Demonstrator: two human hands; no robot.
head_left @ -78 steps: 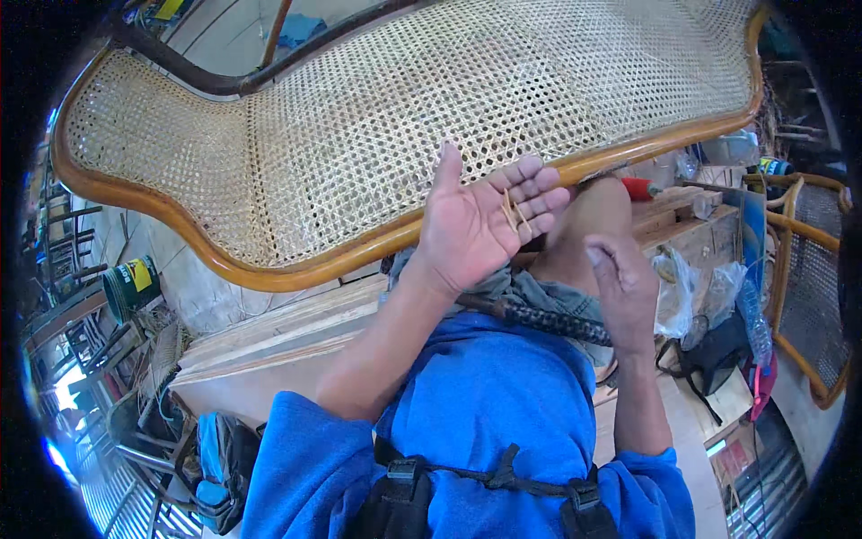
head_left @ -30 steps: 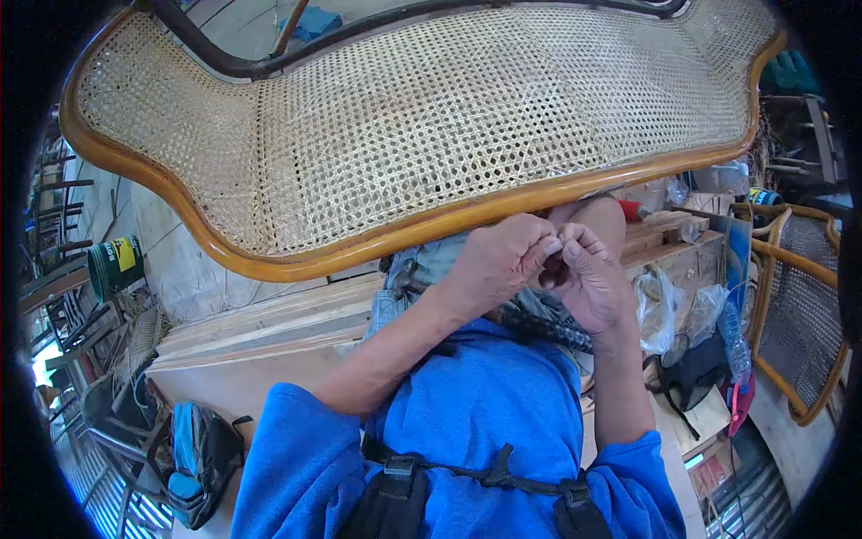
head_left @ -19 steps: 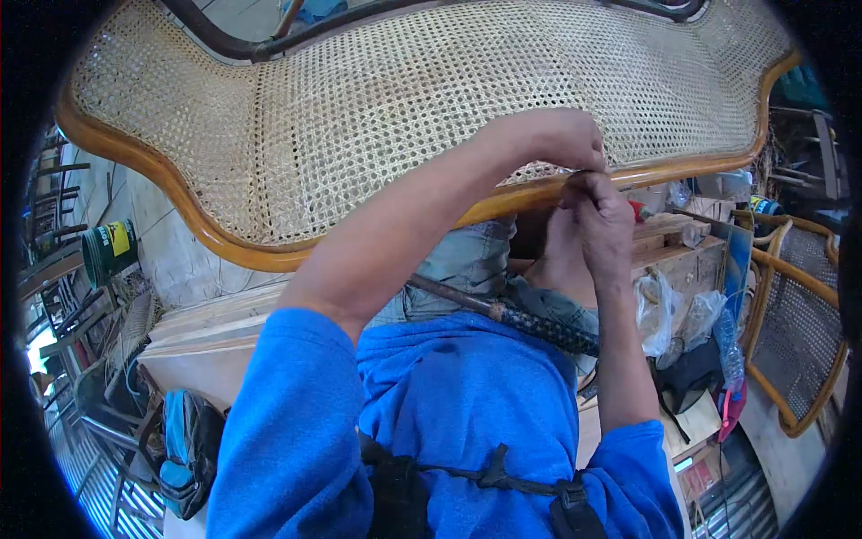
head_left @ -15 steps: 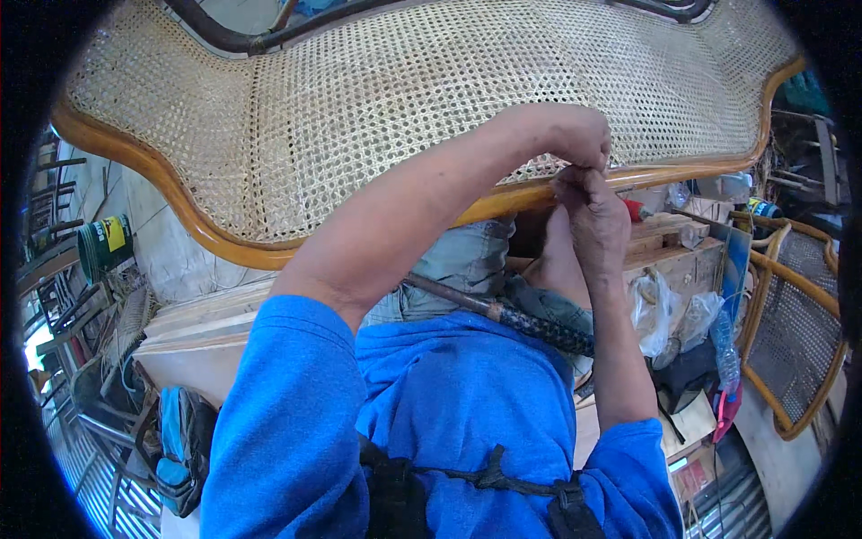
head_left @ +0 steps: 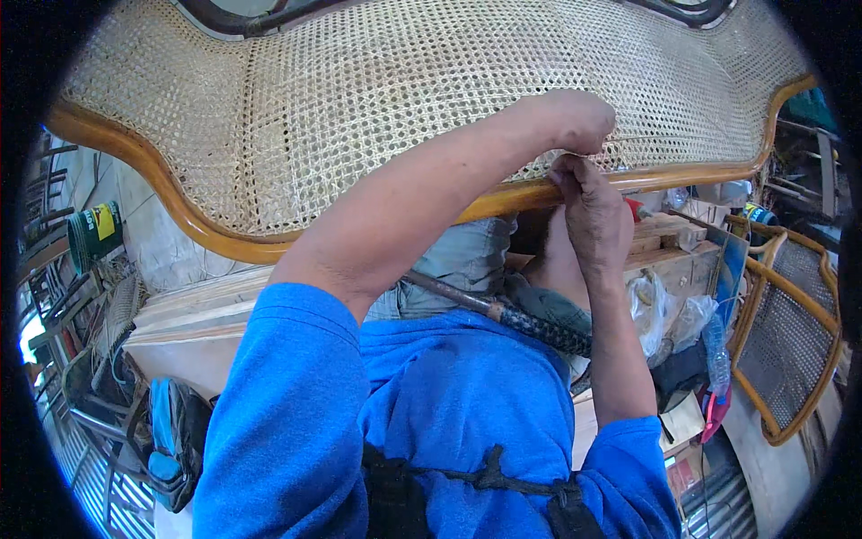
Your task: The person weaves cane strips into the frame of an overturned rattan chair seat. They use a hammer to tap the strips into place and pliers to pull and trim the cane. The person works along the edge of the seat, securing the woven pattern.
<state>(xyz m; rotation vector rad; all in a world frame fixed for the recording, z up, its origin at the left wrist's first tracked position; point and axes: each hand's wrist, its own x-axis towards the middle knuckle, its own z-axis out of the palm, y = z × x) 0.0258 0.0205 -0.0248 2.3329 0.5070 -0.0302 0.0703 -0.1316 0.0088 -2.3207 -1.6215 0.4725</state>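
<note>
A wide panel of woven cane webbing [head_left: 413,99] with a curved, varnished wooden frame [head_left: 503,202] lies across my lap. My left hand [head_left: 582,124] is over the webbing close to the near rail, its wrist bent and fingers curled under, mostly hidden from above. Just nearer to me, my right hand [head_left: 597,208] rises beside the rail with thumb and fingers pinched together at the webbing's edge. Whatever lies between the fingers of either hand is too small or hidden to make out. The two hands are close together, slightly apart.
A dark rod with a patterned wrap [head_left: 530,328] lies across my lap. At right are a wooden block [head_left: 669,235], plastic bags [head_left: 651,310], a clear bottle [head_left: 716,355] and another cane-panelled frame [head_left: 790,332]. Leftward sit a backpack [head_left: 171,440], stacked boards [head_left: 197,310] and a green can [head_left: 94,235].
My left hand has lifted slightly away from my right, opening a small gap between them. The right hand stays pinched at the rail. The view has shifted a little.
</note>
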